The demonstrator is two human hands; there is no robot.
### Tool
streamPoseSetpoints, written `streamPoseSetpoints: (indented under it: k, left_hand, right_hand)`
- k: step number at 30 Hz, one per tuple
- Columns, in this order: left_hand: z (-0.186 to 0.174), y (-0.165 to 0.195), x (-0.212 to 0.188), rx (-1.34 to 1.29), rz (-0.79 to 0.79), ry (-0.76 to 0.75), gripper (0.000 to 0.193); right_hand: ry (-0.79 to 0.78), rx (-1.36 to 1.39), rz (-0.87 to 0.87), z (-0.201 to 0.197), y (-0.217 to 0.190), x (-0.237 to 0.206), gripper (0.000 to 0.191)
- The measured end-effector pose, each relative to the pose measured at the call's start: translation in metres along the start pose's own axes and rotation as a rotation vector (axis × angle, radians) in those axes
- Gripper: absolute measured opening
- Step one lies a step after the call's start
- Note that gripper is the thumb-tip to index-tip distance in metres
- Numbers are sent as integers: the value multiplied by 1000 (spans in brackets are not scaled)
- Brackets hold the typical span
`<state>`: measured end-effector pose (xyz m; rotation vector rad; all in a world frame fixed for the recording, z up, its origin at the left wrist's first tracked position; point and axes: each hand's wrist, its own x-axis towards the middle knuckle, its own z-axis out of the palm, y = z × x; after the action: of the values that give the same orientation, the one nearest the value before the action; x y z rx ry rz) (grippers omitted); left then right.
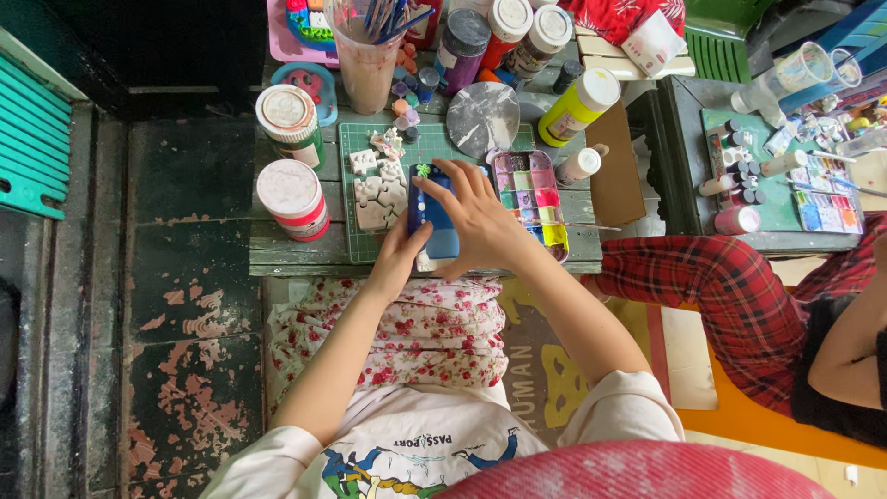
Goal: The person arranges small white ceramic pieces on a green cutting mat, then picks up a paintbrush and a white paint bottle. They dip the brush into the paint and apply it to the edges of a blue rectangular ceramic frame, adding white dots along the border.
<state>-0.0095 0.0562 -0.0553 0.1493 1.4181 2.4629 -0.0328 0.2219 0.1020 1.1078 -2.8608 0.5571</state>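
At the near edge of the small wooden table (277,251), on a green cutting mat (349,185), lies a blue phone (434,222), and both of the person's hands are on it. The left hand (399,259) clasps its near left corner with fingers closed against the case; the right hand (476,217) lies spread over its right side, fingers curled around the far edge, so both hands are clamped on the phone. It looks stiff, flat and fairly light, with a smooth case likely to slip in paint-wet fingers and a glass face that would not take a drop well; the long side edges seem the safest place to grip.

Just left of the phone, white plaster pieces (379,180) sit on the mat. Just right of it lies a paint palette (528,194) with many coloured wells. Two white-lidded jars (291,199) stand at the left edge, and a cup of brushes (368,55), bottles and a yellow tube (577,106) crowd the far edge.

Weathered planks make up the table. Around it lies dark floor (185,323) with peeling paint. Another person in a red checked sleeve (721,286) sits to the right by a second table (688,139) with paints.
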Motion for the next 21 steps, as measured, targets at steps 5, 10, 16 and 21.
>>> streamPoseSetpoints:
  k: [5,10,16,21]
  left_hand:
    - [-5,-10,6,-34,-4,20,60]
    - [-11,-23,11,-56,-26,2,59]
    - [-12,-33,8,-78,-39,10,55]
    - [-10,-38,9,-93,-37,12,53]
  right_hand:
    - [31,-142,18,3,-9,0,133]
    - [264,26,55,0,19,9,90]
    - [575,393,125,-9,90,88,47]
    - [474,562,212,-10,138,159,65]
